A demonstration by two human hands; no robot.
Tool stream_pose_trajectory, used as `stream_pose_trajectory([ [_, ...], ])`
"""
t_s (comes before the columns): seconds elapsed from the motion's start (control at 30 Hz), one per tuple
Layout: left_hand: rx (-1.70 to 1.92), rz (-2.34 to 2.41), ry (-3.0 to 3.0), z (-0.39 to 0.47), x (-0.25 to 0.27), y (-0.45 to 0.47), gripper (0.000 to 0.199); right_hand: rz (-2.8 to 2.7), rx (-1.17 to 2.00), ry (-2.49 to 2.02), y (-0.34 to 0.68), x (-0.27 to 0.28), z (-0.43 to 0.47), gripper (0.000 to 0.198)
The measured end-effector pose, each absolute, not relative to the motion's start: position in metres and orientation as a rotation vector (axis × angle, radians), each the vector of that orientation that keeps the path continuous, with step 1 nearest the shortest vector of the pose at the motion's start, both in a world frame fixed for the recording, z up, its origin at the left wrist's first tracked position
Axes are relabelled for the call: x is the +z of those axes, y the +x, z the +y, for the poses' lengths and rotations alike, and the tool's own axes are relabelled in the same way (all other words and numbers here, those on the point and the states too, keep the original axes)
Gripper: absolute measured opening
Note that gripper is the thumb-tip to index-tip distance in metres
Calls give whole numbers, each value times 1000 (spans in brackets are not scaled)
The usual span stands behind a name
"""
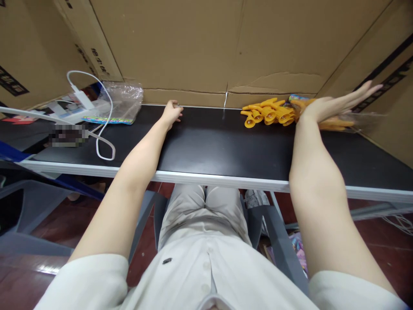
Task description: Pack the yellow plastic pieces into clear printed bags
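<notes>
My left hand (172, 114) rests at the back of the black tabletop, fingers loosely curled and a little apart. I see no object in it. On the right, my right hand (331, 107) is open with its fingers stretched out toward the cardboard wall. Its wrist covers part of a row of yellow horn-shaped plastic pieces (269, 114), which lie piled with their flared ends facing me. Beyond and under this hand, more yellow pieces (335, 124) lie by a clear plastic bag (363, 122); whether the hand touches them I cannot tell.
Cardboard panels (193, 47) wall in the back and sides of the table (219, 148). At the left lie a clear bag with a colourful strip (124, 103), a white cable (111, 107) with its plug, and papers. Grey chair arms (274, 232) flank my lap.
</notes>
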State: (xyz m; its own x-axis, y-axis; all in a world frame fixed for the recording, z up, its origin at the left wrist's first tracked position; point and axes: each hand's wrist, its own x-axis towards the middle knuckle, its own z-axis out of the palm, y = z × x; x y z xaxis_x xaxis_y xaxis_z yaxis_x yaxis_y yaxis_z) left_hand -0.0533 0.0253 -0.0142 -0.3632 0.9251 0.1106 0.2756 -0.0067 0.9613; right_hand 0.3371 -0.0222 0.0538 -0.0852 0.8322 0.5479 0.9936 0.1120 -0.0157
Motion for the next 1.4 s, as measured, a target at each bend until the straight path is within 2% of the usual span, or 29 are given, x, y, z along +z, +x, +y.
stream_pose_trajectory([
  [0.13,1363,1704,1286,25,-14,-53,51,-1905,-512,-1777,334,63,-12,64],
  [0.3,1350,1725,1337,30,-17,-55,41,-1531,-500,-1877,316,68,9,60],
  [0.4,1358,1774,1380,34,-18,-62,38,-1748,-399,-1936,295,65,14,52],
  [0.5,1315,1968,1401,34,-16,-75,45,-2061,-216,-1922,276,56,14,44],
  [0.6,1181,2279,1396,28,-13,-94,60,-2224,-91,-1986,265,47,14,37],
  [0.7,1086,2491,1317,20,-12,-114,72,-2266,-100,-2027,261,40,16,36],
  [0.83,860,2642,1179,18,-18,-133,79,-2263,-129,-2035,264,36,21,37],
  [1.0,784,2665,1200,24,-25,-142,75,-2258,-100,-2056,267,34,24,37],
  [1.17,818,2670,1232,26,-28,-146,58,-2258,-69,-2068,268,34,24,36],
  [1.4,704,2702,1268,28,-30,-147,66,-2269,-64,-2079,268,31,27,35],
])
